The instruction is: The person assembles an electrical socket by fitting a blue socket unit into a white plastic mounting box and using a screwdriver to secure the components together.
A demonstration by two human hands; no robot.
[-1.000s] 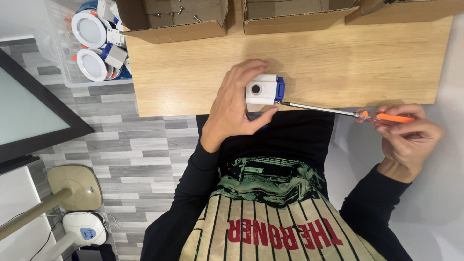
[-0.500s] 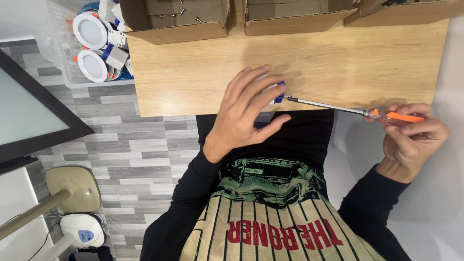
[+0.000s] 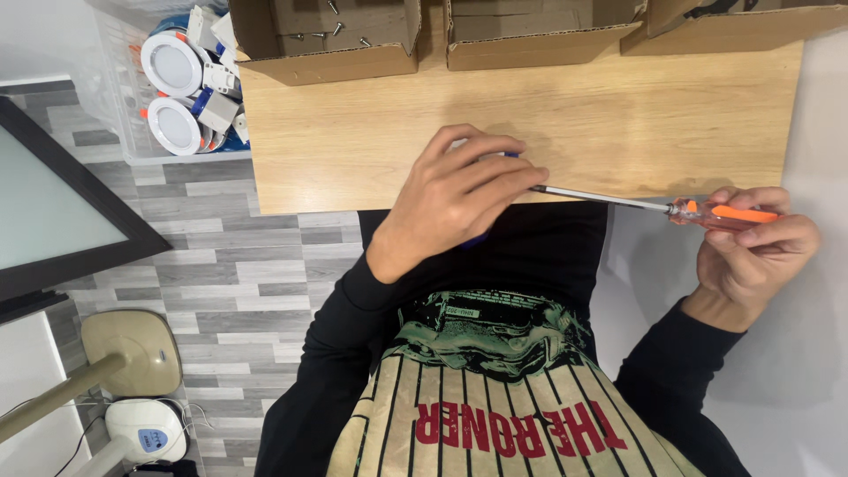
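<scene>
Left hand (image 3: pixel 459 199) clenched over small part | right hand (image 3: pixel 751 247) grasping screwdriver (image 3: pixel 654 206) | shaft points 9 o'clock into left hand, at counter (image 3: pixel 371 150) edge.

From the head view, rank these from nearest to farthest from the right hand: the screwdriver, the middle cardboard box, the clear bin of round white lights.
1. Screwdriver: its orange handle is in the right hand, at the table's right front edge.
2. Middle cardboard box: at the table's far edge.
3. Clear bin of round white lights: off the table's left end, farthest.
</scene>
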